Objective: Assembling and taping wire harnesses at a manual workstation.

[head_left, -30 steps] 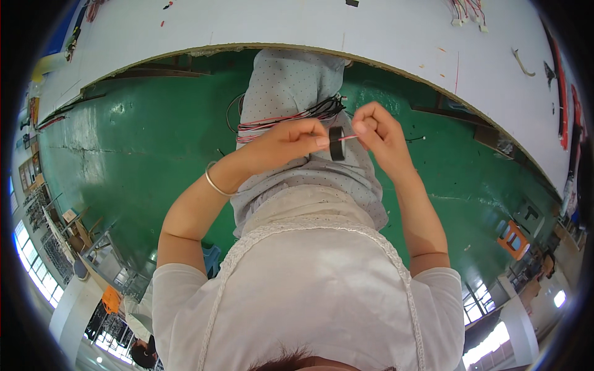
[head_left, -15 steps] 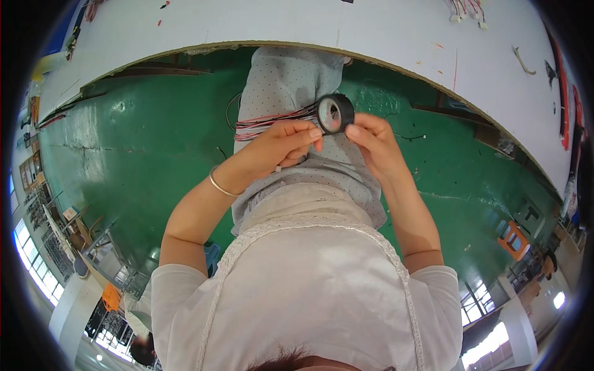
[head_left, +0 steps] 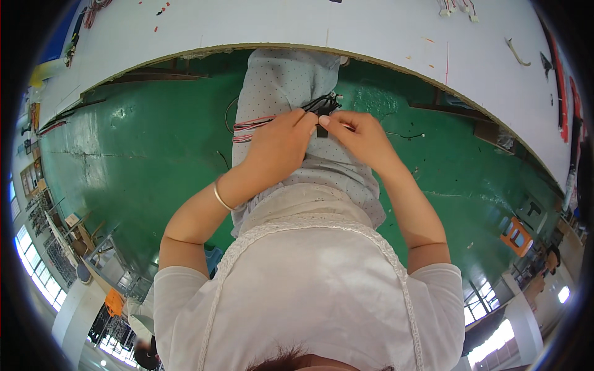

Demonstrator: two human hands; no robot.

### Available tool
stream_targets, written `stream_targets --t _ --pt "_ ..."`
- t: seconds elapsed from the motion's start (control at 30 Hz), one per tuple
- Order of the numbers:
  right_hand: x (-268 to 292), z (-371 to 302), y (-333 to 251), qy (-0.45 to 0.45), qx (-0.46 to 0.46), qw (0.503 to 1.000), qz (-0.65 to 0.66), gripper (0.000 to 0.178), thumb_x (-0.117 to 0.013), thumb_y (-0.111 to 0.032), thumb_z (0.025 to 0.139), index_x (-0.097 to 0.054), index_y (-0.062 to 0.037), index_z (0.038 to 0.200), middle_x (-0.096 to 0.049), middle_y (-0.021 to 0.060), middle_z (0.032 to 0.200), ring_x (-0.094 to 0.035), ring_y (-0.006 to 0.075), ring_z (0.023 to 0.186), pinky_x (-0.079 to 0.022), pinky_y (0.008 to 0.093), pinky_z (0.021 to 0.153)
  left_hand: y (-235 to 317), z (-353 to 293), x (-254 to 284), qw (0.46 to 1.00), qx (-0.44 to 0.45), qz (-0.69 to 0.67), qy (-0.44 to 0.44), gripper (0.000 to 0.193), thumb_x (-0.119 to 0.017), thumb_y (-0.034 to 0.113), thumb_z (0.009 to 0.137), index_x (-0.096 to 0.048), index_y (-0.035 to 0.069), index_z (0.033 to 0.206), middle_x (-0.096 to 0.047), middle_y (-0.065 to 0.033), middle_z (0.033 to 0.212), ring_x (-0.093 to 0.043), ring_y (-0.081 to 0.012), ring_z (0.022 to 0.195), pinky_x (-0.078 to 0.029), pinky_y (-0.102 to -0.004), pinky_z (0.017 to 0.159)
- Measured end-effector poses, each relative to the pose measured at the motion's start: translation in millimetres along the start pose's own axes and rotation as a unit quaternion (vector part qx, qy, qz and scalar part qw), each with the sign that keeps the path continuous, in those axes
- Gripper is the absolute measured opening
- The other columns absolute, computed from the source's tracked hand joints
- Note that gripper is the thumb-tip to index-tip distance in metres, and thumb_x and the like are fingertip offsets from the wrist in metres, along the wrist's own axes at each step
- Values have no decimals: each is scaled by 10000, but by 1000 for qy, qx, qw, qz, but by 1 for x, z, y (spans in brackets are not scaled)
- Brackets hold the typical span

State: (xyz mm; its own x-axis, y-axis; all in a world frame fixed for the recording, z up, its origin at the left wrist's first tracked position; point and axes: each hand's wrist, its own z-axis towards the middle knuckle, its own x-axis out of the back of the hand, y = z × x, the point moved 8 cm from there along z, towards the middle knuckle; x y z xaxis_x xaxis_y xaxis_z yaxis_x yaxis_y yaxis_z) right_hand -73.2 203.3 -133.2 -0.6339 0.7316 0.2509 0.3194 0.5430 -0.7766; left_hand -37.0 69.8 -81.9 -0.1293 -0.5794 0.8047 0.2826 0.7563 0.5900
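Over my lap, my left hand (head_left: 281, 143) and my right hand (head_left: 364, 139) meet fingertip to fingertip. Both are closed in a pinch. Between them shows black tape (head_left: 322, 132), a narrow dark piece below the fingertips; the roll's ring is turned edge-on or hidden. A bundle of red, black and white wires (head_left: 250, 125) lies across my thigh and runs under my left hand. Its black ends with small connectors (head_left: 331, 101) fan out just beyond the fingertips. My left fingers cover part of the bundle, and my right thumb and forefinger press against the tape.
Ahead curves the edge of a white worktable (head_left: 371, 28), with loose wires with white connectors (head_left: 458, 9) and a bent pale strip (head_left: 517, 52) on it. Loose wire (head_left: 405, 135) lies on the green floor (head_left: 124, 161). An orange stool (head_left: 516, 237) stands at right.
The tape roll has turned from face-on, and its ring no longer shows. My hands have come together, the right moving left, and the black wire ends now show beyond them.
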Motion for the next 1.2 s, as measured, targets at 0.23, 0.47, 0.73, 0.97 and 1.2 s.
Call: stream_targets --t 0.23,0.47,0.73,0.97,1.2 --pt "-12 3 26 28 -20 920 390 265 -697 -256 908 -665 -29 774 -526 -68 695 -387 52 617 -313 233 586 -6 -3 3 991 -9 -110 73 178 -592 231 971 -577 57 937 -454 -32 623 -462 -180 523 -364 -292 461" --pt "9 -11 10 -23 191 943 271 409 -581 -383 974 -567 -41 751 -485 -34 684 -396 79 609 -328 237 587 -28 -24 -41 732 271 -567 -265 190 -510 231 1031 -596 78 956 -434 72 679 -322 -29 561 -259 -215 492" --pt "-6 5 10 -12 -18 994 108 354 -618 -363 962 -645 -59 783 -458 -74 655 -362 47 585 -277 223 532 4 -1 -10 999 -15 -40 -11 125 -546 161 992 -587 48 959 -511 -71 733 -495 -151 613 -402 -287 563" --pt "-5 0 26 -49 41 913 402 312 -609 -326 967 -684 -59 825 -418 -87 648 -337 40 615 -265 220 584 -39 -19 -35 867 208 -429 -141 224 -577 264 996 -606 47 945 -424 33 630 -426 -73 561 -343 -263 471" --pt "9 -6 24 1 82 962 262 359 -573 -331 987 -665 -57 774 -411 -50 629 -372 76 613 -307 232 604 -27 -16 -35 852 163 -459 -193 206 -545 249 1015 -597 50 1003 -453 43 685 -416 -53 604 -339 -237 532"
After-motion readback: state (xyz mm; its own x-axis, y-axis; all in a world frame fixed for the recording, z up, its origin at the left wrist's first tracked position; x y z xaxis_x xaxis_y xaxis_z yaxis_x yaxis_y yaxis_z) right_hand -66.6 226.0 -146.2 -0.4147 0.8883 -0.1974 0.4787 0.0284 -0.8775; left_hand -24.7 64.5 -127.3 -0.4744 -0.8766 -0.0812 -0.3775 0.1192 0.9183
